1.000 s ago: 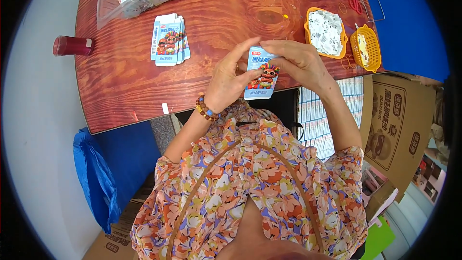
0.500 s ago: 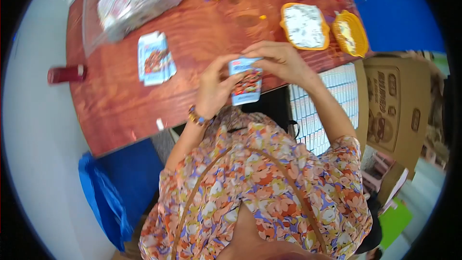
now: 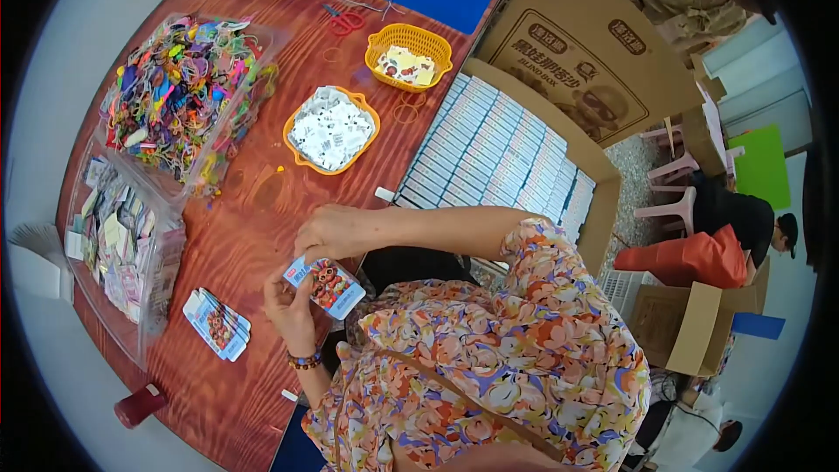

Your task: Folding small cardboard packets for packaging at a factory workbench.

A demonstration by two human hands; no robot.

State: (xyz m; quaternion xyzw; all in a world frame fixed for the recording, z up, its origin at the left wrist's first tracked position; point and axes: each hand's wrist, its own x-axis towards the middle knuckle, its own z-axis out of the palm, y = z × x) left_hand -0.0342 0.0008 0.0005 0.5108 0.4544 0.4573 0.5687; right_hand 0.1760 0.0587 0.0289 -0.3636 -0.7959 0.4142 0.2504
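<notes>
A small light-blue box (image 3: pixel 336 291) with a colourful picture on its front is held over the table's near edge. My left hand (image 3: pixel 290 308) grips it from the left side, thumb across the front, a beaded bracelet on the wrist. Bent over its upper end are the curled fingers of my right hand (image 3: pixel 335 231), which partly hide that end. Left of my hands, a small overlapping pile of similar blue boxes (image 3: pixel 217 323) lies on the reddish wooden table (image 3: pixel 236 240).
Ahead stand an orange basket of printed white packets (image 3: pixel 374 133) and a yellow basket (image 3: pixel 404 32) by red scissors (image 3: pixel 347 24). Clear bins hold colourful cords (image 3: pixel 188 92) and packets (image 3: pixel 127 245). A carton (image 3: pixel 612 201) of stacked boxes stands right. People sit farther off.
My view has turned to the right, bringing the large carton and the room behind it into sight. Both hands stay on the blue box, the right one now more curled at its upper end.
</notes>
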